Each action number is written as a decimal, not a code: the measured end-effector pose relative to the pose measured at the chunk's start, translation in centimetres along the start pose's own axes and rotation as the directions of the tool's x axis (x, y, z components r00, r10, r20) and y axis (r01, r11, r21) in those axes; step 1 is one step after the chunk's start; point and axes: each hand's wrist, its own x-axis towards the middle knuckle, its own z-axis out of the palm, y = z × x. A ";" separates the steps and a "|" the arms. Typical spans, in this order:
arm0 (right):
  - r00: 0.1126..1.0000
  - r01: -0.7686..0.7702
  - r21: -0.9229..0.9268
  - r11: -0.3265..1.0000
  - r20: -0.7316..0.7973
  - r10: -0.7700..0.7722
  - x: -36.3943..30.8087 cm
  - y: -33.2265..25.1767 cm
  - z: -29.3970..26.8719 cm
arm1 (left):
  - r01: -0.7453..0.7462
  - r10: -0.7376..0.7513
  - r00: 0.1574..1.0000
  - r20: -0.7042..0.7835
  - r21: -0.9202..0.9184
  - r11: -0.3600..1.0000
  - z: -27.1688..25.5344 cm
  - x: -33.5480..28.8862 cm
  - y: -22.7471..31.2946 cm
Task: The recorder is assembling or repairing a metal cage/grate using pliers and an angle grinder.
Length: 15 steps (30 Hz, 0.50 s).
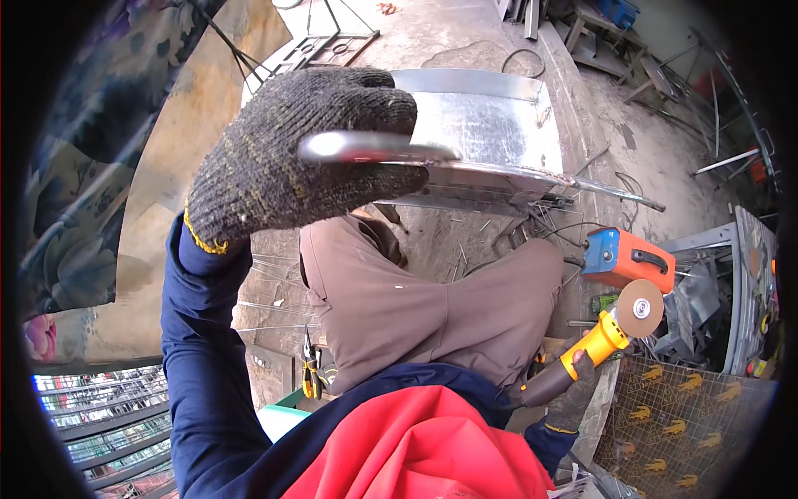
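Observation:
My left hand [307, 150], in a dark grey knitted glove with a yellow cuff edge, is raised high and close. Its fingers are closed around a shiny metal rod piece [374, 151] with a rounded near end. The piece reaches off to the right, past a sheet-metal tray [482, 116] on the floor; its full shape is hard to make out. Low on the right, my right hand [575, 391], also gloved, grips a yellow and black angle grinder [594, 345]. A brown disc [640, 306] is fitted on the grinder, away from the rod piece. I cannot tell whether it spins.
An orange and blue machine box [628, 259] with a black handle stands beyond the grinder. Yellow-handled pliers [310, 374] are left of my legs. Metal scraps [698, 299] and a patterned sheet [690, 424] lie right; a flowered cloth [91, 166] hangs left.

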 end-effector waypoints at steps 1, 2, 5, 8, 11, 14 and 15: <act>1.000 0.009 -0.004 1.000 -0.008 -0.009 0.1 0.1 -0.3 | 0.024 -0.025 1.000 -0.015 -0.024 0.999 -0.1 0.4 -0.4; 1.000 0.019 -0.008 1.000 -0.014 -0.019 0.0 0.1 -0.7 | 0.044 -0.046 0.999 -0.025 -0.052 0.998 -0.1 0.8 -0.8; 0.997 0.043 -0.027 0.999 -0.061 -0.045 -0.2 0.2 -1.5 | 0.105 -0.104 0.994 0.021 -0.065 0.992 -1.0 2.8 -2.4; 0.998 0.006 0.061 0.998 -0.060 -0.002 -0.4 0.1 -1.6 | 0.158 -0.164 0.986 -0.024 -0.157 0.975 -1.7 4.2 -3.6; 0.997 -0.015 0.065 0.998 -0.081 0.020 -0.6 -0.2 -1.3 | 0.058 -0.056 0.998 0.024 -0.068 0.996 -2.2 5.0 -4.2; 0.994 -0.024 0.049 0.999 -0.102 0.029 -0.8 -0.7 -1.1 | -0.118 0.109 0.992 -0.056 -0.190 0.975 -1.8 4.8 -3.7; 0.995 -0.022 0.052 0.998 -0.093 0.027 -0.8 -0.7 -1.1 | -0.047 0.035 0.998 -0.056 -0.226 0.973 -1.8 4.7 -3.5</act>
